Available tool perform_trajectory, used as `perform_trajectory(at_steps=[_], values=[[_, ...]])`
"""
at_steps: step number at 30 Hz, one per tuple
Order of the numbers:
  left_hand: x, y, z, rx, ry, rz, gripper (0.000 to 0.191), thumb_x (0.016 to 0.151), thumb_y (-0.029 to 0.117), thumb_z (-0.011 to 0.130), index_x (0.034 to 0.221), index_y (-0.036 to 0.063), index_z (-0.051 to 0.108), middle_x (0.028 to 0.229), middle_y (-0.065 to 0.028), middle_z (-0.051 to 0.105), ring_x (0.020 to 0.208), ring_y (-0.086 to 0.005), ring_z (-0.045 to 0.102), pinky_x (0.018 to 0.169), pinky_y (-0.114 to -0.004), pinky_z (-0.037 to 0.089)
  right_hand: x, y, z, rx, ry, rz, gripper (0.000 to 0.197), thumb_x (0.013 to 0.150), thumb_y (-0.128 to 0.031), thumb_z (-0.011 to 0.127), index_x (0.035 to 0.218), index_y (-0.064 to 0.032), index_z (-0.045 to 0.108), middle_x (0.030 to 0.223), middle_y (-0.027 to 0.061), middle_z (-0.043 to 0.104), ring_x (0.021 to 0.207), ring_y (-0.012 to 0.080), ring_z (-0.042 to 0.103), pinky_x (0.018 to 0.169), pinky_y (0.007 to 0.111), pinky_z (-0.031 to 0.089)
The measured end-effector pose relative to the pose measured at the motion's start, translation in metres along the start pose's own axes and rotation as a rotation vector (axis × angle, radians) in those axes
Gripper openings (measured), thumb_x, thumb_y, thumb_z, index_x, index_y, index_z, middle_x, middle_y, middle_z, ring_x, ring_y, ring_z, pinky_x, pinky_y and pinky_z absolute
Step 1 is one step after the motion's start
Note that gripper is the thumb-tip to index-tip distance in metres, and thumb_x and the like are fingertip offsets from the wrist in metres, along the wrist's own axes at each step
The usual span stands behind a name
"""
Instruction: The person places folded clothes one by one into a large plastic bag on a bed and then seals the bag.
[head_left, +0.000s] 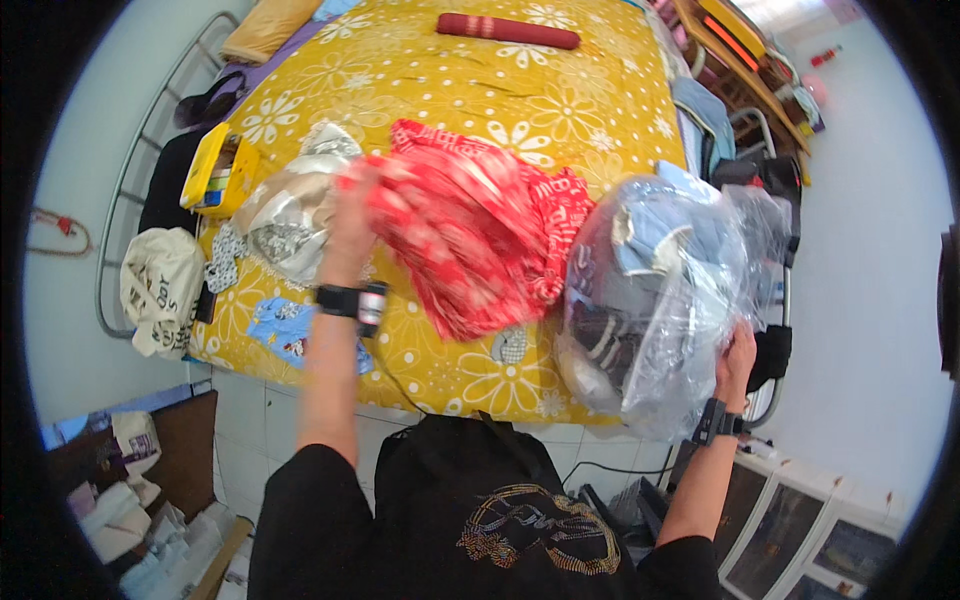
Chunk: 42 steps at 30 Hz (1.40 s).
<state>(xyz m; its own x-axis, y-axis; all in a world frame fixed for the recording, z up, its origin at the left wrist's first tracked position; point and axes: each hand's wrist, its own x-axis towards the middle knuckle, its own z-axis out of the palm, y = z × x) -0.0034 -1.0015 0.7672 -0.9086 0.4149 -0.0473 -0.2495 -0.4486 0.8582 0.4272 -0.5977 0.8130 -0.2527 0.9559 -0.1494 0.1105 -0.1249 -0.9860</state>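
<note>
My left hand (358, 206), blurred by motion, grips the left end of a red garment (472, 232) with a white pattern. The garment spreads over the middle of the bed, and its right side reaches a large clear plastic bag (652, 300). Blue and dark folded clothes show through the bag. At the bag's right edge, my right hand (736, 356) pinches the plastic. A beige and silver fabric item with lace trim (289, 217) lies just left of my left hand. Nearer to me is a light blue printed cloth (285, 328), partly behind my left forearm.
The bed has a yellow flowered sheet (420, 375) and a metal side rail (112, 225). On its left are a yellow box (225, 172), a canvas bag (161, 281) and a small spotted cloth (223, 259). A dark red roll (508, 31) lies at the far end.
</note>
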Motion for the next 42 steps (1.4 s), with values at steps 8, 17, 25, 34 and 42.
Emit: perform_trajectory(at_steps=[8, 17, 25, 34, 42], values=[[0.037, 0.173, -0.133, 0.451, 0.538, 0.824, 0.028, 0.094, 0.022, 0.055, 0.11, -0.0002, 0.058, 0.1, -0.0104, 0.063, 0.09, -0.0187, 0.063, 0.08, -0.032, 0.05, 0.01, 0.002, 0.004, -0.146, -0.006, -0.12, 0.008, 0.091, -0.01, 0.055, 0.097, -0.0067, 0.06, 0.079, -0.004, 0.057, 0.066, 0.0058, 0.05, 0.058, 0.02, 0.04], [0.006, 0.232, -0.218, 0.557, 1.03, 0.83, 0.021, 0.084, 0.015, 0.046, 0.082, -0.0044, 0.053, 0.077, -0.0122, 0.057, 0.063, -0.024, 0.052, 0.06, -0.038, 0.047, 0.048, 0.042, -0.016, 0.177, 0.111, 0.129, 0.013, 0.089, -0.006, 0.051, 0.095, 0.0005, 0.06, 0.088, 0.0047, 0.062, 0.076, 0.0164, 0.061, 0.06, 0.028, 0.048], [0.01, 0.006, -0.13, 1.602, 0.379, 0.583, 0.072, 0.074, 0.021, 0.078, 0.129, -0.0069, 0.04, 0.121, -0.0193, 0.05, 0.114, -0.0292, 0.048, 0.103, -0.037, 0.036, 0.053, 0.056, -0.031, -0.384, -0.141, -0.42, 0.013, 0.086, -0.007, 0.056, 0.09, 0.0046, 0.061, 0.075, 0.0081, 0.061, 0.064, 0.0219, 0.059, 0.054, 0.032, 0.046], [-0.055, -0.249, 0.011, 1.682, -0.29, -0.237, 0.083, 0.068, 0.017, 0.077, 0.138, 0.0136, 0.032, 0.135, -0.0256, 0.037, 0.104, -0.0429, 0.056, 0.085, -0.047, 0.049, -0.011, -0.027, 0.033, 0.542, -0.244, 0.241, 0.007, 0.091, -0.01, 0.05, 0.095, -0.0055, 0.054, 0.073, -0.0001, 0.046, 0.064, 0.0134, 0.042, 0.06, 0.029, 0.035], [0.03, -0.121, -0.14, 1.243, 0.925, 0.06, 0.016, 0.083, 0.01, 0.05, 0.093, -0.0008, 0.053, 0.077, -0.018, 0.057, 0.062, -0.0298, 0.053, 0.054, -0.043, 0.042, -0.027, -0.061, 0.041, 0.164, -0.174, -0.007, 0.019, 0.093, -0.005, 0.043, 0.107, -0.0022, 0.055, 0.086, 0.0029, 0.058, 0.068, 0.013, 0.053, 0.062, 0.029, 0.046]])
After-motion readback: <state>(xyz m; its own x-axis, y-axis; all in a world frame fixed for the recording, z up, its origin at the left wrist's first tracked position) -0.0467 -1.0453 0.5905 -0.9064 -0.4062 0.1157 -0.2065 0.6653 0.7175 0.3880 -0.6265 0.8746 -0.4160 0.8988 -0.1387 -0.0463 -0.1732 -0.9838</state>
